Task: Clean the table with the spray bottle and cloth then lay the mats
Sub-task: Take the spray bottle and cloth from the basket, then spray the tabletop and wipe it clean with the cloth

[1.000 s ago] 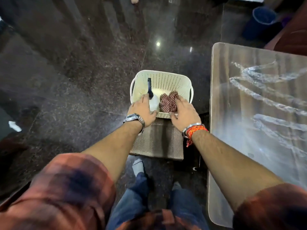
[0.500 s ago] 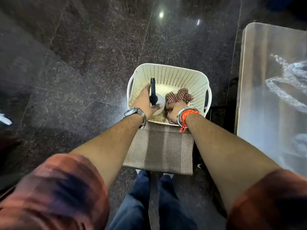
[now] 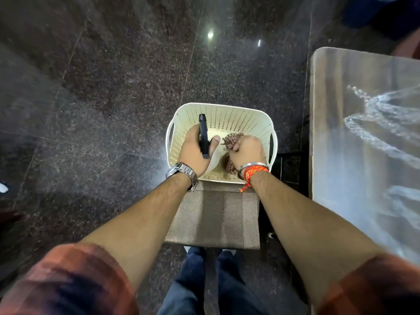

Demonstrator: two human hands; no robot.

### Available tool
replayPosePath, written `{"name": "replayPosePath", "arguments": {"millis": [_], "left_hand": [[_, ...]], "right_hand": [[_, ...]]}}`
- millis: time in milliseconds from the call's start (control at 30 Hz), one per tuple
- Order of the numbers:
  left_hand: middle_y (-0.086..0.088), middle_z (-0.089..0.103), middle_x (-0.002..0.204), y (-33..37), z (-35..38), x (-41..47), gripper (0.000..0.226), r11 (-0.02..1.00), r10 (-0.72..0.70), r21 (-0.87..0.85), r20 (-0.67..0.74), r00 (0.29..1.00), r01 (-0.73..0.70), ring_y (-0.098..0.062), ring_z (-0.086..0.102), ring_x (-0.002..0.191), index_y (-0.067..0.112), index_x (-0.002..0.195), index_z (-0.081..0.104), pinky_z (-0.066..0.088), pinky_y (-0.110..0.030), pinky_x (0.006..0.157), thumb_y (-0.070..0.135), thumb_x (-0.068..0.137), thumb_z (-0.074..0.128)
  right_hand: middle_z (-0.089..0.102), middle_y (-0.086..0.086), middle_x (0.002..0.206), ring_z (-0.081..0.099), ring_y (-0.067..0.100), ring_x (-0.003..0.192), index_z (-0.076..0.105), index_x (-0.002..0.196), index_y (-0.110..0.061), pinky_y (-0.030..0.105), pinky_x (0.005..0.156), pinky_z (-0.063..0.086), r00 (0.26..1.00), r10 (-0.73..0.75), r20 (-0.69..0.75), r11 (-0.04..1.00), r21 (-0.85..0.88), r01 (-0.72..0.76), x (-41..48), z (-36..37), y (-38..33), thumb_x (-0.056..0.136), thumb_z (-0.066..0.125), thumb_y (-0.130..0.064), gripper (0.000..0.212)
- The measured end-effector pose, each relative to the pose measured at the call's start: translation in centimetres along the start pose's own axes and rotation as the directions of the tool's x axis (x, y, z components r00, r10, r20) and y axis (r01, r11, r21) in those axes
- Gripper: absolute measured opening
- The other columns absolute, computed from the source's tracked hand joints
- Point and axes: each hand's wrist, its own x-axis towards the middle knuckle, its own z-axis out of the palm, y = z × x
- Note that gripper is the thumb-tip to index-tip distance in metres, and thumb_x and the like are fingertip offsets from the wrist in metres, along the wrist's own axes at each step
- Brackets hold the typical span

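Nearest lie the woven mats [image 3: 213, 220], their far edge tucked under a cream basket [image 3: 229, 110]. Inside the basket, the left hand [image 3: 193, 152] is wrapped around the spray bottle [image 3: 203, 130], and the right hand [image 3: 247, 151] clutches the checked cloth [image 3: 231, 140]. The table [image 3: 354, 137] stands to the right.

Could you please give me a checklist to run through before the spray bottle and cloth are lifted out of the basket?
1. Left hand grip on spray bottle: ok, fingers curled round it.
2. Right hand grip on cloth: ok, bunched in the fist.
3. Bottle's fill level: cannot tell, the hand hides it.
4. Table free to wipe: cannot tell, only partly in view.
5. Mats within reach: ok, lying at the near side of the basket.
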Motion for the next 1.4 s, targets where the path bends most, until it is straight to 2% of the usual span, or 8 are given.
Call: {"name": "replayPosePath", "arguments": {"millis": [133,233,433,600,1000,1133,1300,1400], "left_hand": [[-0.011,0.066,0.081,4.3,0.2,-1.5,0.015,0.995,0.024,-0.096,-0.057,0.998,-0.029,-0.031,0.068,0.071,0.031,0.086,0.050,0.056,-0.043,0.071,0.043,0.086,0.059],[-0.009,0.065,0.070,9.0,1.1,-2.9,0.023,0.993,0.048,-0.109,-0.029,0.998,-0.051,-0.029,0.066,0.066,0.020,0.085,0.060,0.054,-0.040,0.066,0.042,0.091,0.063],[-0.012,0.072,0.071,17.5,4.8,-7.8,0.046,0.997,-0.006,-0.081,0.132,0.991,0.017,-0.035,0.071,0.073,0.015,0.068,0.059,0.058,-0.040,0.073,0.055,0.089,0.061],[-0.010,0.071,0.069,21.3,8.9,-12.7,0.050,0.998,-0.028,-0.044,0.225,0.974,0.039,-0.038,0.072,0.076,0.015,0.061,0.059,0.060,-0.041,0.073,0.057,0.089,0.060],[-0.006,0.064,0.067,27.0,19.3,-20.8,0.046,0.987,-0.118,0.115,0.086,0.989,0.108,-0.032,0.064,0.071,0.008,0.081,0.069,0.047,-0.028,0.060,0.051,0.092,0.060],[-0.003,0.062,0.062,27.9,21.0,-22.9,0.045,0.985,-0.138,0.117,0.080,0.987,0.128,-0.018,0.060,0.052,0.008,0.080,0.069,0.037,-0.022,0.037,0.049,0.095,0.058],[-0.001,0.059,0.063,28.3,21.8,-24.0,0.040,0.976,-0.121,0.184,0.020,0.992,0.116,-0.021,0.057,0.056,0.008,0.087,0.069,0.042,-0.026,0.058,0.046,0.094,0.060],[-0.002,0.063,0.064,28.4,21.0,-23.5,0.038,0.976,-0.156,0.157,0.034,0.987,0.149,-0.014,0.056,0.050,0.010,0.083,0.069,0.038,-0.023,0.046,0.045,0.094,0.060]], "right_hand": [[0.054,0.019,0.092,0.051,0.038,0.085,0.047,0.081,-0.010,0.044,0.080,0.038,0.919,-0.016,-0.394,0.983,0.162,0.087,-1.9,-4.7,-0.5,0.074,0.055,-0.008,0.010],[0.051,0.016,0.088,0.048,0.033,0.080,0.038,0.078,-0.017,0.040,0.075,0.038,0.799,0.073,-0.597,0.946,0.295,0.134,-3.8,-9.2,0.4,0.071,0.044,-0.007,0.014],[0.043,0.011,0.077,0.027,0.011,0.070,0.037,0.072,-0.013,0.025,0.067,0.026,0.626,0.159,-0.763,0.926,0.334,0.173,-10.0,-17.3,6.1,0.067,0.044,-0.002,0.014],[0.043,0.009,0.078,0.034,0.020,0.073,0.037,0.074,-0.011,0.029,0.070,0.029,0.495,0.333,-0.802,0.898,0.430,0.093,-15.1,-22.7,12.1,0.071,0.049,0.001,0.017],[0.043,0.008,0.077,0.035,0.021,0.070,0.037,0.072,-0.012,0.029,0.063,0.024,0.707,0.218,-0.673,0.934,0.354,0.049,-21.7,-28.6,29.3,0.073,0.055,-0.004,0.020],[0.044,0.007,0.076,0.037,0.021,0.070,0.037,0.071,-0.014,0.029,0.063,0.025,0.748,0.173,-0.641,0.936,0.344,0.077,-22.0,-29.4,30.9,0.071,0.055,-0.005,0.021],[0.045,0.008,0.079,0.037,0.020,0.070,0.039,0.071,-0.013,0.030,0.062,0.024,0.778,0.129,-0.615,0.924,0.360,0.131,-21.6,-29.8,29.9,0.072,0.055,-0.001,0.020],[0.044,0.007,0.080,0.037,0.019,0.070,0.039,0.072,-0.012,0.028,0.063,0.023,0.782,0.126,-0.610,0.922,0.363,0.134,-21.4,-30.3,29.3,0.072,0.055,-0.001,0.019]]}}
